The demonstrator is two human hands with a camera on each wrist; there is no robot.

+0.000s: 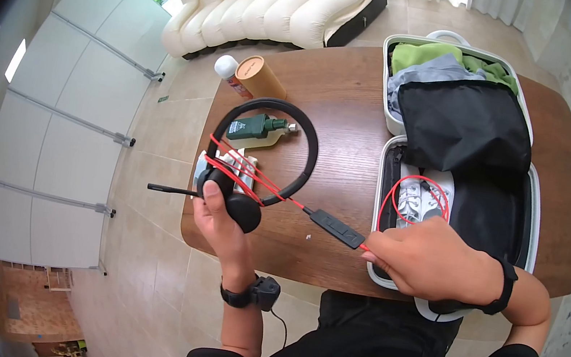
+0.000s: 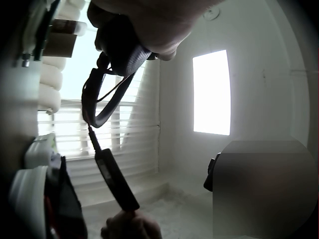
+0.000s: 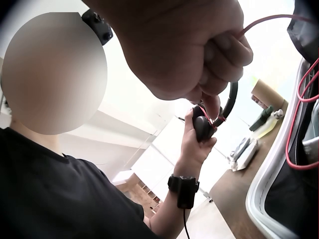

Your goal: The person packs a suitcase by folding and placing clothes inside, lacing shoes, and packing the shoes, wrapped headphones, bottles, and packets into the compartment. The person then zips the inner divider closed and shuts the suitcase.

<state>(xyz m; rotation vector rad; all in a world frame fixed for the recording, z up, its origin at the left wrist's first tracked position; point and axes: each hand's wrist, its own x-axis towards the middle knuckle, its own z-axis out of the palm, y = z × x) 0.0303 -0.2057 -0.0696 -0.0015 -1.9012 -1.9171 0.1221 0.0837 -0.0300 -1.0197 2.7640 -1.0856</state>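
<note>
My left hand [image 1: 223,235] grips a black headset [image 1: 313,149] by its ear cups, above the table's left part. The boom microphone [image 1: 171,190] points left. Red cable is wound around the headband and one ear cup. From there it runs to a black inline control box [image 1: 337,229], stretched between the hands. At the box's far end, my right hand [image 1: 438,262] pinches the red cable, fingers curled in the right wrist view. A loose loop of cable [image 1: 450,205] hangs over the open suitcase [image 1: 381,192], above white sneakers [image 1: 410,200].
A green bottle [image 1: 252,128], a cardboard tube [image 1: 259,78], a white-capped can [image 1: 227,66] and small white packets [image 1: 248,173] are on the wooden table [image 1: 345,114]. Green and grey clothes [image 1: 426,63] fill the suitcase's far half, partly under a black flap [image 1: 465,120]. A cream sofa [image 1: 267,0] stands beyond.
</note>
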